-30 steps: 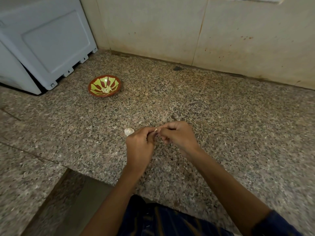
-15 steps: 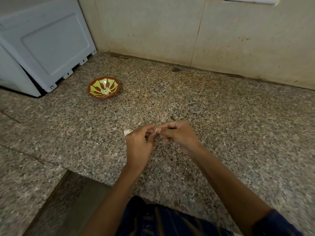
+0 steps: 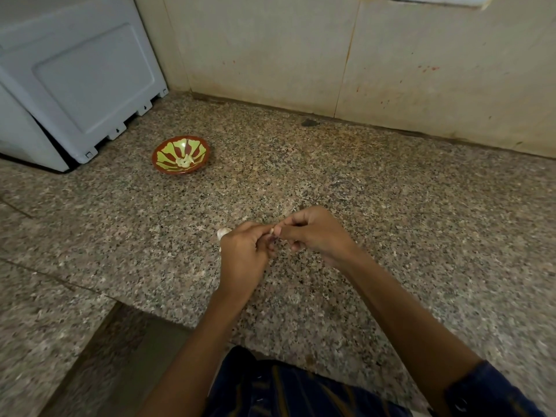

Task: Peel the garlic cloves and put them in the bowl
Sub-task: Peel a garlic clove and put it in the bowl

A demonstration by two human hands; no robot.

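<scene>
Moved: barely anything since half a second ago — both hands sit at the same spot mid-counter and the bowl hasn't budged.
White box: big white plastic appliance panel (image 3: 75,85) fills the far-left corner, standing on the counter just left of the bowl.
Bowl: small round red-and-green glazed bowl (image 3: 180,155) sits far-left, well apart from the hands, with a few pale peeled garlic cloves (image 3: 185,161) already in the middle.
Spare garlic: a pale papery garlic piece (image 3: 223,233) lies on the speckled granite counter (image 3: 391,206), peeking out just beside the left hand's knuckles.
Left hand: left hand (image 3: 243,254) is curled round the small garlic clove (image 3: 271,231), thumb and fingertips pinching it; only its tip shows.
Right hand: right hand (image 3: 313,233) meets it fingertip to fingertip, pinching the same clove's tip — looks like it's picking at the skin.
Doing it well: I'd hold the clove steady with the left, nick the skin at the tip with a right nail, then pull it off in strips.
Edges: the counter's front edge drops off bottom-left, near the left forearm, so I'd keep the peeling over the stone.
Room: open counter between hands and bowl — easy carry, up and to the left.
</scene>
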